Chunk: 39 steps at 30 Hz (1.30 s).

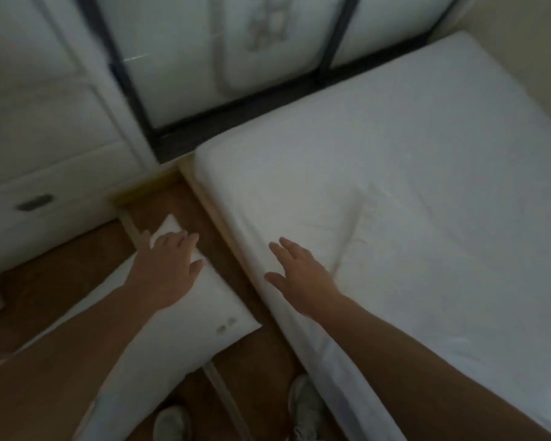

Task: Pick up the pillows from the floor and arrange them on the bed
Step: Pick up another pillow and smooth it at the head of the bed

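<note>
Pillow (pixel 178 316) lies on the floor, long axis parallel to the bed (pixel 427 186) (both hands spread, empty).

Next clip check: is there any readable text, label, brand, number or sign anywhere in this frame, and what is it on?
None can be read.
Pillow on the floor: two small dark marks near its corner, too blurred to tell whether they are print.
Cabinet: a dark oval handle, no lettering visible.
Bed, pillow on the bed and shoes: plain, no markings visible.
</note>
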Each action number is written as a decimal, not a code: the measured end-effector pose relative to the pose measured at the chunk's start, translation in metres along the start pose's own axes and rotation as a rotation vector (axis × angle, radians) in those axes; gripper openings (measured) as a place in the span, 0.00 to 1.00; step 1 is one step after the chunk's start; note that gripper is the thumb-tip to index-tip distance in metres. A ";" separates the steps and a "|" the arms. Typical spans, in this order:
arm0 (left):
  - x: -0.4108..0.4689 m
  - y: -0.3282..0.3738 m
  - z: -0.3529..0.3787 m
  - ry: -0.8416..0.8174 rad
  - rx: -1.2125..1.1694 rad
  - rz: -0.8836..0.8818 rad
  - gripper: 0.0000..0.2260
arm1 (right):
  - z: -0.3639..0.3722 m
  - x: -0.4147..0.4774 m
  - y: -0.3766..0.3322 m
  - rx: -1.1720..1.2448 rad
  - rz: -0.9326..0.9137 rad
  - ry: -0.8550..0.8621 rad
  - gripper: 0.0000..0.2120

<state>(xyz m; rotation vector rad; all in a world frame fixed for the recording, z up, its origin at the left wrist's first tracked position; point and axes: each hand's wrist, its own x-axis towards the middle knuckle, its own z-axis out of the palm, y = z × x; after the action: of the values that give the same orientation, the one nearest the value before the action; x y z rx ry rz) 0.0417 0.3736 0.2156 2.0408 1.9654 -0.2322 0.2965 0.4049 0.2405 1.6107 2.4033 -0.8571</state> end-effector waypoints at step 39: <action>-0.127 -0.138 0.193 -0.088 -0.719 -0.496 0.52 | 0.137 0.093 -0.209 -0.355 -0.643 0.134 0.10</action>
<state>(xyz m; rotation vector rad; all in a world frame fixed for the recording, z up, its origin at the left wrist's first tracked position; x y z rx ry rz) -0.0846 0.1942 0.0598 1.0748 2.0604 0.2512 0.0448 0.3528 0.1692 0.7938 3.0010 -0.3463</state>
